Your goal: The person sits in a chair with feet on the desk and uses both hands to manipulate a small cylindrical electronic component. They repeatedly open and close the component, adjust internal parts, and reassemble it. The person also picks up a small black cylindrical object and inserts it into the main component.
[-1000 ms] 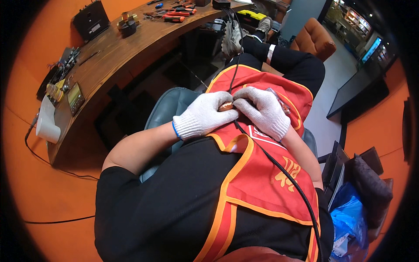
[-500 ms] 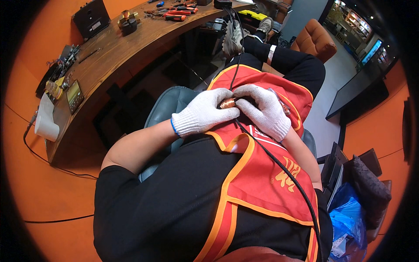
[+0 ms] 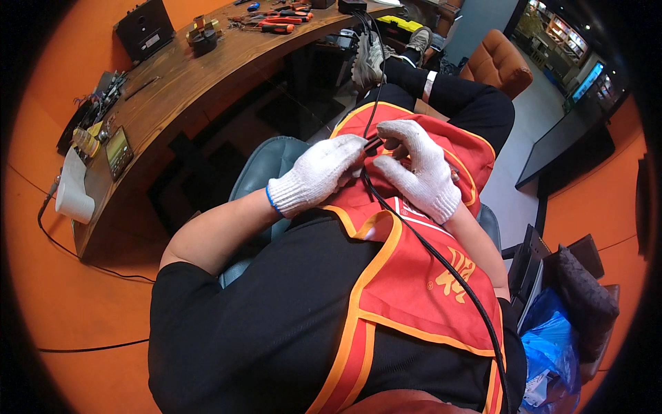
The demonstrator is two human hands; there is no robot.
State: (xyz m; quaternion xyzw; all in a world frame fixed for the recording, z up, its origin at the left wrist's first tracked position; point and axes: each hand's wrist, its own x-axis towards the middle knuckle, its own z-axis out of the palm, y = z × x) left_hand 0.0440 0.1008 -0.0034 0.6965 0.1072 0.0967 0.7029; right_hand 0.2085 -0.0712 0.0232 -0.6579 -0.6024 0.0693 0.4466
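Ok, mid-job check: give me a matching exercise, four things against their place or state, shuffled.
1. Right hand
2. Black cable
3. Red-handled tools
4. Blue bag

A. Lying on the wooden desk
B. Below the dark cushion
C. White-gloved, thumb and fingers apart
D. Running over the red apron

Pairs: 1-C, 2-D, 3-A, 4-B

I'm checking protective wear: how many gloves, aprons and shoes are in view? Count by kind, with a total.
White gloves: 2, on the left hand and right hand
Red apron: 1
Shoes: 2
Total: 5
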